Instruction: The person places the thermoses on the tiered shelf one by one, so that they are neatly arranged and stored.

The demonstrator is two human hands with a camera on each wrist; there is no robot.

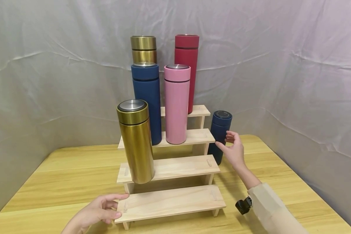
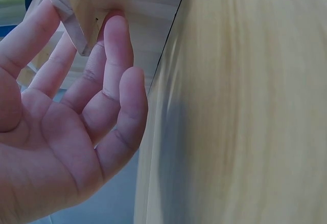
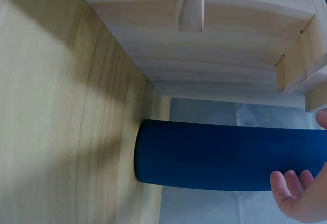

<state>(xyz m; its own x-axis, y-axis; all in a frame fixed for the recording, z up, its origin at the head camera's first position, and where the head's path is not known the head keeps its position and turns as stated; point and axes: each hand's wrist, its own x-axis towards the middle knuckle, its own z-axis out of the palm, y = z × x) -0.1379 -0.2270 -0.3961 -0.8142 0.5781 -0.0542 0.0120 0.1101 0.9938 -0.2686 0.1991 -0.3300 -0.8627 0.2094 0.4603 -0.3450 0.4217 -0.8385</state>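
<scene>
My left hand (image 1: 95, 211) grips the left end of the lowest step of a light wooden tiered stand (image 1: 172, 203), thumb at its front corner and index finger at its back corner. In the left wrist view the fingers (image 2: 134, 98) reach under the step. My right hand (image 1: 235, 151) is at a dark blue thermos bottle (image 1: 218, 130) that stands upright on the table, right of the stand. Its thumb and fingers are spread across the near side of the bottle. In the right wrist view the fingertips (image 3: 292, 178) overlap the bottle's side.
A gold bottle (image 1: 138, 149) stands on the second step. Above it are a blue bottle (image 1: 147, 100) and a pink bottle (image 1: 176, 110); on top, another gold bottle (image 1: 144, 53) and a red bottle (image 1: 191, 74). Grey cloth (image 1: 76, 81) hangs behind the wooden table (image 1: 49, 182).
</scene>
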